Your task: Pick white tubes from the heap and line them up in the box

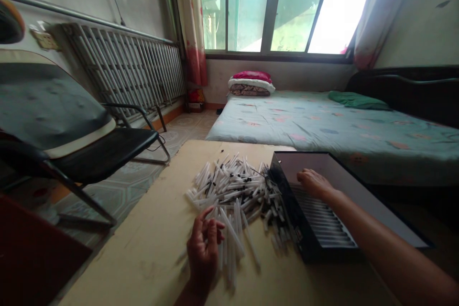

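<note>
A heap of white plastic tubes (229, 181), many with black parts among them, lies on the pale table. My left hand (205, 244) is at the near side of the heap, palm turned up. Its fingers are loosely bent and apart, with nothing visible between them. To the right stands a dark shallow box (304, 248) with a row of white tubes (328, 222) laid side by side in it. My right hand (315, 184) reaches over the far end of that row. Its fingers are closed downward, and whatever they may hold is hidden.
The table (143, 229) has a worn left edge. Beyond it is a bed (287, 117) with folded bedding (251, 83). A black folding chair (103, 146) stands at left, before a metal rack (132, 64) against the wall. The box's lid (373, 205) lies open toward the right.
</note>
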Demonstrator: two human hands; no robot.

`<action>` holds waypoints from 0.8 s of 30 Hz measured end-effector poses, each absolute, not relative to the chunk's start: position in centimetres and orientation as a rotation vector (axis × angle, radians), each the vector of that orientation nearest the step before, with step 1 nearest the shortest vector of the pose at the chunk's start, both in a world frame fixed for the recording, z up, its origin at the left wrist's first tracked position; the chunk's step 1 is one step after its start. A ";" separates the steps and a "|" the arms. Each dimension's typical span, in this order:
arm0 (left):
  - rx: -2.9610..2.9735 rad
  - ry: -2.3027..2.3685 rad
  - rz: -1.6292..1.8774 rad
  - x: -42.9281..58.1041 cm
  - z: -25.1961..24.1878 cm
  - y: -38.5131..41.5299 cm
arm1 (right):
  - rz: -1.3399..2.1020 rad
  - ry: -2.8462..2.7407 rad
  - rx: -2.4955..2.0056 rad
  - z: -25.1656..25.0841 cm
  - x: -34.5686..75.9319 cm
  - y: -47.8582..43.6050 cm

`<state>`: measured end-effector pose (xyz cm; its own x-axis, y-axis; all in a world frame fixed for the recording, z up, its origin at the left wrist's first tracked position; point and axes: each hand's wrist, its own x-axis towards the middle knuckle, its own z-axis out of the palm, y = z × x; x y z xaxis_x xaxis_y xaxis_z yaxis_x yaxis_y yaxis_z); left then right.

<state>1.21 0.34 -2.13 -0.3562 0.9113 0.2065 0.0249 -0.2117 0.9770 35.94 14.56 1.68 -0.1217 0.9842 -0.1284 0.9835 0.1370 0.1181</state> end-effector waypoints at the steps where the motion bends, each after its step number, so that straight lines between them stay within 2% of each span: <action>1: 1.159 1.357 1.651 1.3 -2.0 0.3 | -0.007 2.250 1.952 1.5 35.9 14.6; 11: 1.176 1.397 1.637 1.3 -1.7 0.2 | -0.155 2.428 1.765 0.8 34.6 14.1; 24: 1.163 1.388 1.621 1.1 -2.2 0.4 | 0.089 2.307 1.856 1.2 33.9 14.2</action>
<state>1.09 0.40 -2.20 -0.3552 0.9156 0.1883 0.0448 -0.1845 0.9818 33.85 14.17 1.24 -0.2052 0.9734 -0.1017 0.9627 0.2195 0.1583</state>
